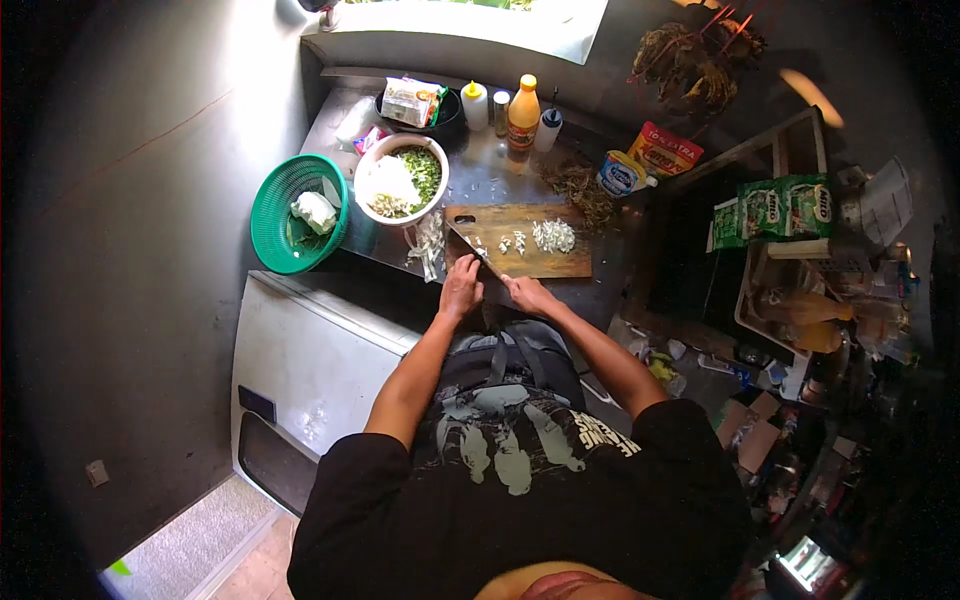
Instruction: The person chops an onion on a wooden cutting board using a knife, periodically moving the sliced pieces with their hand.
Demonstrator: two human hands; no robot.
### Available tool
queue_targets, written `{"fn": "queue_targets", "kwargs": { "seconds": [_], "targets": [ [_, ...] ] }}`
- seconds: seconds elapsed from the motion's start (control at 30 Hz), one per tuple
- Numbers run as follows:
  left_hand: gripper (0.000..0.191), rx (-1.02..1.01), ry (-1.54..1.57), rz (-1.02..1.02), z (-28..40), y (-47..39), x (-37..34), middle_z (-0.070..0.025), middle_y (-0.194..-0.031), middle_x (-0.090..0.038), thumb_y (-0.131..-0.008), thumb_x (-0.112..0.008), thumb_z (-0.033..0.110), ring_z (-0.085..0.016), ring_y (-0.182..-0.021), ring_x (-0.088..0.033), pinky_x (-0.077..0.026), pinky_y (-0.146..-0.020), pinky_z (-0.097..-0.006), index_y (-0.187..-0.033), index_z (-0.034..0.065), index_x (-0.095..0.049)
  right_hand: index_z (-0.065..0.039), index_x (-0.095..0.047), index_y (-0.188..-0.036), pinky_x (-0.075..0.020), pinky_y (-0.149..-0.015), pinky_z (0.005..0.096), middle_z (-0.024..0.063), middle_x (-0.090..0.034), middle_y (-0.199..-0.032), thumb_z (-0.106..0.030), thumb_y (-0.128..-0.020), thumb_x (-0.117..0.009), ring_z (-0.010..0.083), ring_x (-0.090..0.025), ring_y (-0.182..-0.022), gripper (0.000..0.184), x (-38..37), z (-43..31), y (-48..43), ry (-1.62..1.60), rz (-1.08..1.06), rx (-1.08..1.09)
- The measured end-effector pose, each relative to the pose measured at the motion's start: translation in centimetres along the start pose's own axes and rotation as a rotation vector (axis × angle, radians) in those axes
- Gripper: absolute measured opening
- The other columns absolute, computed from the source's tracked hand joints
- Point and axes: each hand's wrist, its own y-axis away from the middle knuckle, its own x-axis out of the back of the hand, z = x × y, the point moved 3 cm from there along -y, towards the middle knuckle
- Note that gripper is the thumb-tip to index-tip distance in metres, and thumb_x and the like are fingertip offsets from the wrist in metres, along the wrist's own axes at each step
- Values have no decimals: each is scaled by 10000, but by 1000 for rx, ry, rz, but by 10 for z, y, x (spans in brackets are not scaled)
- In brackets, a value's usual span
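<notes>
A wooden cutting board (525,259) lies on the dark counter before me, bearing a pile of chopped white pieces (554,236) at its right and smaller bits near the middle. My right hand (531,294) grips the handle of a kitchen knife (474,247), whose blade points up and left across the board's left part. Beside the blade, at the board's lower left edge, is my left hand (461,287) with curled fingers; whether it holds a piece is hidden. A plastic bag of white strips (428,244) lies left of the board.
Behind the bag stands a white bowl (361,196) of chopped greens and white pieces. A green colander (262,232) with a white bundle is farther left. Several bottles, among them a yellow-capped orange one (523,114), line the back. Dried roots (581,189) and pouches lie at right.
</notes>
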Motion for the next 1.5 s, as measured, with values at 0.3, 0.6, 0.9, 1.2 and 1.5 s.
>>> {"fn": "queue_targets", "kwargs": {
  "seconds": [0.3, 0.6, 0.9, 1.2, 1.5],
  "targets": [
    [474, 58, -8, -31, 6, -2, -1, -206, -1273, -498, -690, -612, 70, -350, -1235, -443, -409, -1003, -413, -1143, -53, -550, 11, -651, -965, -448, -849, 555, 312, -626, -1009, -530, -970, -314, 482, -585, -1001, 637, 14, -2, 25, 3, -64, -28],
    [476, 102, 0, -30, 8, -3, 0, -207, -1286, -486, -698, -612, 66, -348, -1239, -438, -404, -1007, -417, -1153, -51, -539, 20, -658, -958, -450, -853, 554, 321, -628, -1006, -533, -966, -329, 486, -587, -1005, 644, 7, 6, 21, 34, -44, -77],
    [503, 84, -4, -51, 5, 2, 0, -204, -1297, -483, -689, -631, 84, -348, -1251, -433, -415, -995, -415, -1165, -47, -536, 1, -659, -1013, -461, -853, 527, 309, -632, -1022, -556, -959, -329, 470, -599, -1006, 650, -1, -14, -14, 23, -36, -13],
    [535, 48, 5, -85, -1, 13, -5, -203, -1322, -478, -688, -632, 104, -356, -1270, -435, -388, -1044, -419, -1194, -40, -533, -10, -629, -982, -455, -804, 502, 311, -623, -946, -511, -983, -307, 464, -604, -935, 596, -10, -13, -42, -7, -35, 28],
    [519, 50, 43, -64, 0, 13, -7, -218, -1317, -480, -692, -622, 77, -370, -1269, -434, -386, -1048, -422, -1188, -45, -531, 31, -616, -877, -448, -756, 526, 314, -619, -882, -502, -983, -324, 483, -599, -889, 617, -12, -1, -1, -50, 58, 13]
  ]
}}
